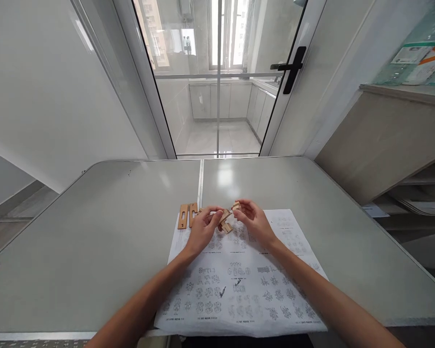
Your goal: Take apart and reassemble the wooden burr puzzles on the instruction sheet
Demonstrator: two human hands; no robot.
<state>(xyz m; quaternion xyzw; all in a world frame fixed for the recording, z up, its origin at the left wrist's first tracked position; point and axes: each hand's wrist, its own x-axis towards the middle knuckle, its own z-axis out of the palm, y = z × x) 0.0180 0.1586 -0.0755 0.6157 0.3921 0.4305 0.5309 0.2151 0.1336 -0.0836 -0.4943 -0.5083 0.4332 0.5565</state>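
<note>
the sheet [246, 309] lies on the table [94, 251], under both hands and nearer the person. just left of the left hand [202, 232] (at the sheet's far corner) are two flat pieces [181, 225]; its held pieces [226, 227] face the block [236, 206] in the right hand [255, 224]. beyond the hands stands a door [218, 75].

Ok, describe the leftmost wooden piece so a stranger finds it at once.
Find the large printed sheet on the grey table and go to its far left corner. There, left of the person's left hand, lies a flat, slotted wooden piece with a dark mark at its near end. It is the leftmost in view; its neighbour lies closer to that hand.
</note>
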